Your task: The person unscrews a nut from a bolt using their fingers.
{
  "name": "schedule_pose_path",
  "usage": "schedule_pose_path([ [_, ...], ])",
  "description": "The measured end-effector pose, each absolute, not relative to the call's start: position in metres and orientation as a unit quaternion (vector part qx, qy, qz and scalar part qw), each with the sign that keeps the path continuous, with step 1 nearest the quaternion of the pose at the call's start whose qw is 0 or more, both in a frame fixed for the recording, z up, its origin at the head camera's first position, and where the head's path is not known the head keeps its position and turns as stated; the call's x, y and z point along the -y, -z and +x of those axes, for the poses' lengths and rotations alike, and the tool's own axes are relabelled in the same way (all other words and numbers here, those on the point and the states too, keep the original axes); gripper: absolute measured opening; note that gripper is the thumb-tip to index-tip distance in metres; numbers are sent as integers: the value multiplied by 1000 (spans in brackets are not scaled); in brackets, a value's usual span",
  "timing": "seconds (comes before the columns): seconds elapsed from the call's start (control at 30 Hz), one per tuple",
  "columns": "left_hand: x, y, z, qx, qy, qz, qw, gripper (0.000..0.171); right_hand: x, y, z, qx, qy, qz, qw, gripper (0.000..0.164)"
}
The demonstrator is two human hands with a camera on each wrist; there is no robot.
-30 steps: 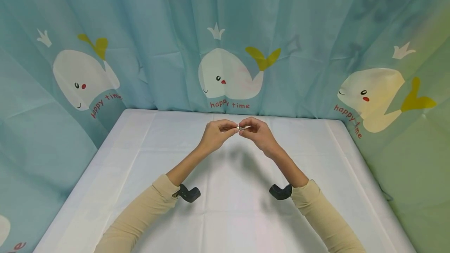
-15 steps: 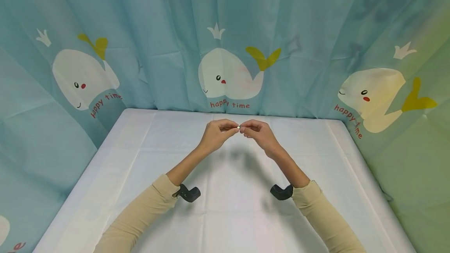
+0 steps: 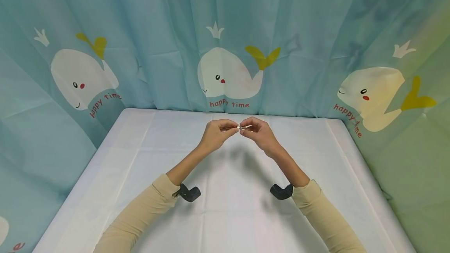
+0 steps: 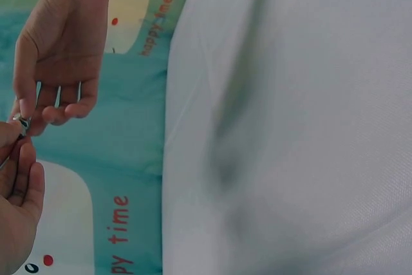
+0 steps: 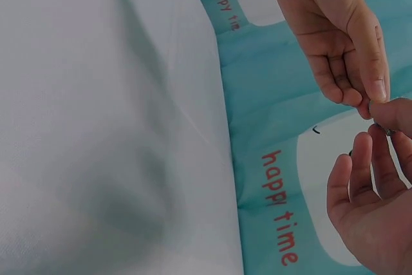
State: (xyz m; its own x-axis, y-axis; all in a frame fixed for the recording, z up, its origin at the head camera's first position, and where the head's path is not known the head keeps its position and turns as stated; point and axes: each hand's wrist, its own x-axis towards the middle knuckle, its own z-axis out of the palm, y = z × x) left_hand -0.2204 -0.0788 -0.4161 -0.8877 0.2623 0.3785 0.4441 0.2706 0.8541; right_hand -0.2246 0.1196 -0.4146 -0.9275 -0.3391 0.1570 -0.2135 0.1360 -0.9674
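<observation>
Near the table's far edge both hands meet at a small shiny metal piece (image 3: pixel 240 128) with a thin shank, like a little bolt. My left hand (image 3: pixel 215 134) pinches its left end between thumb and index fingertip. From the other side, the thumb and index fingertip of my right hand (image 3: pixel 261 134) hold it, one below and one above, the shank pointing in toward that palm. In the left wrist view a glint of the metal piece (image 4: pixel 24 122) shows between the fingertips. Fingers mostly cover the metal piece (image 5: pixel 389 132) in the right wrist view.
A white cloth-covered table (image 3: pixel 232 214) spreads beneath the forearms. Behind and beside it hangs a blue-green curtain (image 3: pixel 168 73) printed with whales. Each wrist carries a black camera mount, one on the left (image 3: pixel 190 194) and one on the right (image 3: pixel 281 192).
My right thumb and index finger closed in over the metal piece half a second ago; now they stand farther apart and its shank shows again. The left hand keeps its place.
</observation>
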Motion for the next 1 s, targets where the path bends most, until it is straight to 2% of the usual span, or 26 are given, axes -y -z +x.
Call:
schedule_pose_path([
  [0.27,75,379,-193,792,563,-222,81,14,-120,419,-227,-747,638,-181,53,33],
  [0.5,74,393,-204,793,564,-217,79,13,-120,417,-227,-756,638,-124,80,32],
  [0.67,76,414,-218,791,566,-217,82,15,-119,417,-227,-763,628,-123,88,30],
  [1.0,80,415,-219,787,569,-225,76,13,-120,416,-227,-752,640,-139,80,24],
])
